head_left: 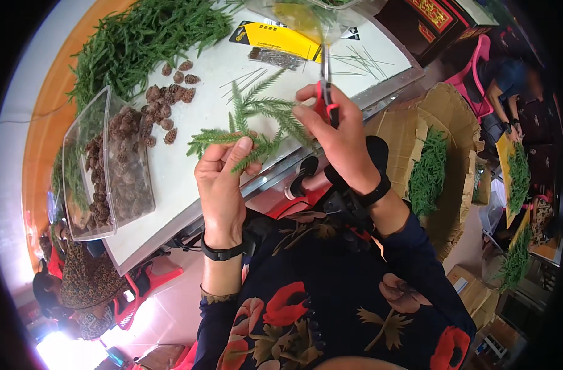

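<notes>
My left hand (223, 165) is closed, thumb against fingers, on an artificial pine sprig (252, 111) with several green branches spreading above the table. In my right hand (340, 126) is a pair of pliers (326, 83) with red-and-black handles, its metal jaws pointing away from me. My right fingers wrap around the handles, close to the sprig's right-hand tips. Whether the jaws grip anything is too small to tell. Thin wires (361, 61) lie on the tabletop beyond the pliers, with a dark bundle of short pieces (275, 58) beside a yellow-and-black package (278, 40).
A big pile of green sprigs (152, 40) covers the far left. Pine cones (161, 108) lie loose near a clear plastic box (130, 209) of more cones. Right of the white table (170, 203) stands a cardboard box (395, 129) with greenery. Another person (509, 86) works at far right.
</notes>
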{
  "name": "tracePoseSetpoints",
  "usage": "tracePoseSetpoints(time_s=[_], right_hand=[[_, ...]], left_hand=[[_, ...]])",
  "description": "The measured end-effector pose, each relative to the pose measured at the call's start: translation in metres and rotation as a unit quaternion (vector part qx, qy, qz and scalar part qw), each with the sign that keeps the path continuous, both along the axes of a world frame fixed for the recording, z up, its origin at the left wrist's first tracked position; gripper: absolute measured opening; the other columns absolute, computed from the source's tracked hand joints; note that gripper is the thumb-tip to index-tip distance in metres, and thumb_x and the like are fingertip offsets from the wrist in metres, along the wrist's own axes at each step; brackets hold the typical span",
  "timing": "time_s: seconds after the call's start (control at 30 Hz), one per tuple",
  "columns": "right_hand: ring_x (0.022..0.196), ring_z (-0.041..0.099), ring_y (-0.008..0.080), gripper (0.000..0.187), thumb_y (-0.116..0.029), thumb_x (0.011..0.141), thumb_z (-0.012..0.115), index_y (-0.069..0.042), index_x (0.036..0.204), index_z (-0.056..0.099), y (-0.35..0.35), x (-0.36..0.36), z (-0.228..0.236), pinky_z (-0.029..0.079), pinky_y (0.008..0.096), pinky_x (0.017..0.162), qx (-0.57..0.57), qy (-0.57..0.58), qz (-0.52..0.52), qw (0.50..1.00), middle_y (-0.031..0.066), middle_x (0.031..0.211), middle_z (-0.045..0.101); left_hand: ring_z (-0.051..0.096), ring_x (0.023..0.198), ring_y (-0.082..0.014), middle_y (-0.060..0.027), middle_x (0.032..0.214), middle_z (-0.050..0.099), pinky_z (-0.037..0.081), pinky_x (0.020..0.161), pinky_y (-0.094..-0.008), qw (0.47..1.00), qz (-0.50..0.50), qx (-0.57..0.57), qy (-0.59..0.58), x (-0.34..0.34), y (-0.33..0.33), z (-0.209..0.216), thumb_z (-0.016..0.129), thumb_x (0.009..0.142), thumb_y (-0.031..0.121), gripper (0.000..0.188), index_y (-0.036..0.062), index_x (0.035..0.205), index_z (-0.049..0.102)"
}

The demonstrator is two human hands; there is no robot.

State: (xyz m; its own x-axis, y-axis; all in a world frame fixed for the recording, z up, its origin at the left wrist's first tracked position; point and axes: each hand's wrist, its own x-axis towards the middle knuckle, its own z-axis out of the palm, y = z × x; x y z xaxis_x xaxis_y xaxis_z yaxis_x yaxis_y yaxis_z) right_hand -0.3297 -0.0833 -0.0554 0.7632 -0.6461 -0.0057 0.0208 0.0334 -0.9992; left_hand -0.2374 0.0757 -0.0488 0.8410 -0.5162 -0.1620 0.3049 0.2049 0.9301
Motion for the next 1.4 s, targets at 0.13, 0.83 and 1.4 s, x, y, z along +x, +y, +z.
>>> tracePoseSetpoints(time_s=[0.13, 0.83, 1.4], right_hand=[[0.07, 0.053, 0.0056, 0.023, -0.009, 0.084, 0.072, -0.003, 0.104, 0.062, 0.008, -0.006, 0.001, 0.042, 0.0214, 0.066, -0.199, -0.109, -0.044, 0.973, -0.0016, 0.083, 0.06], [0.068, 0.045, 0.004, 0.015, -0.01, 0.088, 0.066, -0.002, 0.1, 0.061, -0.008, -0.01, 0.014, 0.04, 0.0203, 0.063, -0.085, 0.006, 0.17, 0.982, -0.0043, 0.074, 0.052], [0.065, 0.057, 0.0132, 0.021, -0.014, 0.087, 0.068, 0.001, 0.098, 0.059, -0.01, -0.002, 0.003, 0.045, 0.0278, 0.061, -0.224, -0.023, 0.102, 0.969, 0.0065, 0.08, 0.064]], left_hand=[[0.057, 0.06, -0.0094, -0.0079, 0.082, 0.07, 0.042, 0.054, -0.0204, 1.0, -0.009, -0.018, -0.016, 0.003, 0.0, -0.004, 0.067, 0.089, 0.009, 0.009, 0.002, 0.085, 0.065], [0.059, 0.07, -0.008, -0.0026, 0.083, 0.067, 0.042, 0.06, -0.0191, 0.967, -0.044, 0.11, -0.224, 0.0, -0.006, 0.003, 0.063, 0.092, 0.008, 0.011, 0.0008, 0.101, 0.063], [0.062, 0.073, -0.0079, -0.0027, 0.083, 0.068, 0.042, 0.061, -0.0195, 0.992, -0.041, 0.054, -0.107, 0.0, -0.009, -0.014, 0.06, 0.095, 0.009, 0.011, 0.0019, 0.103, 0.062]])
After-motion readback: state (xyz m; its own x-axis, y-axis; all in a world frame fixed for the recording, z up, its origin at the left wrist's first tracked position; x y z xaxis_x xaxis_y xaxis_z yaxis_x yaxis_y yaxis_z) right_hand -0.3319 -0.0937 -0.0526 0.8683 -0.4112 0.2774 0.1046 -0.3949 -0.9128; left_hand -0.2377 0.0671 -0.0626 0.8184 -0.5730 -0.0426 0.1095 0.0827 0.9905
